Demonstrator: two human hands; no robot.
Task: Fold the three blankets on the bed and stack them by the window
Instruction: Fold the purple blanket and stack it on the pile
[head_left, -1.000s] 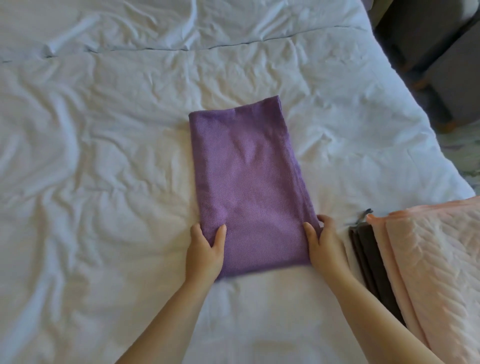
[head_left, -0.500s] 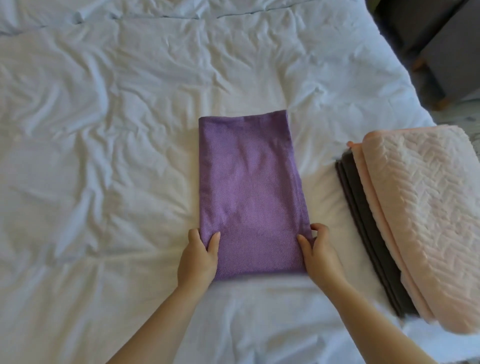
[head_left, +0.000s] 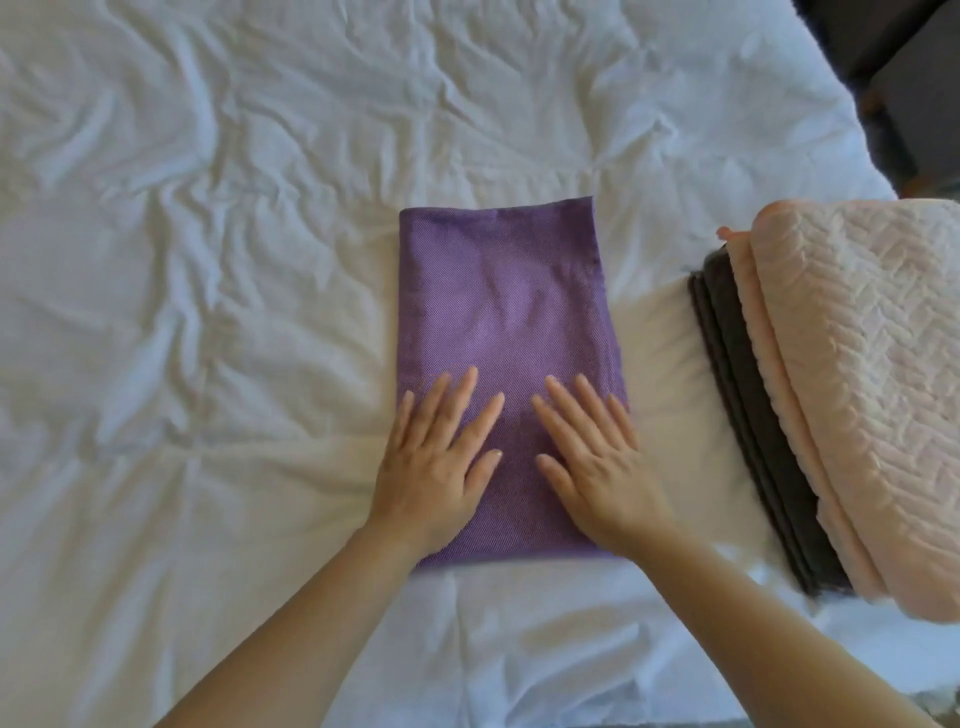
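Observation:
A purple blanket (head_left: 498, 301), folded into a narrow rectangle, lies in the middle of the white bed (head_left: 208, 260). My left hand (head_left: 441, 462) rests flat on its near left part, fingers straight and spread. My right hand (head_left: 597, 462) lies flat on its near right part in the same way. To the right, a folded pink quilted blanket (head_left: 872, 374) sits on top of a folded dark brown blanket (head_left: 748, 415), whose edge shows along the pink one's left side.
The rumpled white bedding spreads wide to the left and far side. Dark furniture (head_left: 914, 78) stands beyond the bed's right edge at the top right corner.
Both hands let go of the purple blanket's near corners and moved onto its top, now lying flat. The view shifted, bringing the pink and brown stack further in.

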